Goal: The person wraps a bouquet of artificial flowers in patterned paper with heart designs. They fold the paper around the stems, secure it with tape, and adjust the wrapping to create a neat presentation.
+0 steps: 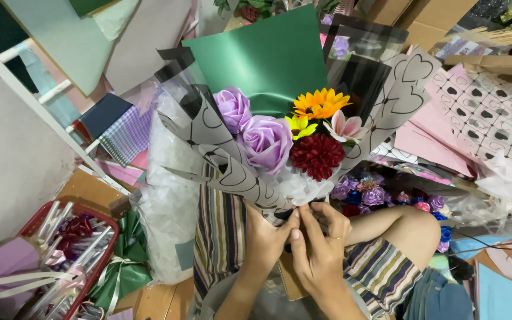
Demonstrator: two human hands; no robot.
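Close in, my left hand (266, 237) and right hand (321, 243) meet at the centre of the head view, both pinched on the neck of the bouquet (285, 139), thumbs and fingertips touching where the wrap gathers. The bouquet stands upright from my grip toward 12 o'clock: two purple roses (256, 130), a sunflower (321, 104) and a dark red bloom (317, 156), backed by green paper (268, 59) and flanked by clear heart-print wrap (404, 98).

Room to move is tight. A white wall edge (25, 106) runs diagonally at 10 o'clock, and loose sheets crowd 1 to 3 o'clock. Bare wooden floor (84, 189) shows only in patches at 8 o'clock. My knee (410, 228) lies at 4 o'clock, just beside a small heap of flower heads (368, 192).

At 8 o'clock a red basket (99, 216) holds ribbons and bows, with a green ribbon bow (122, 261) just beside it.
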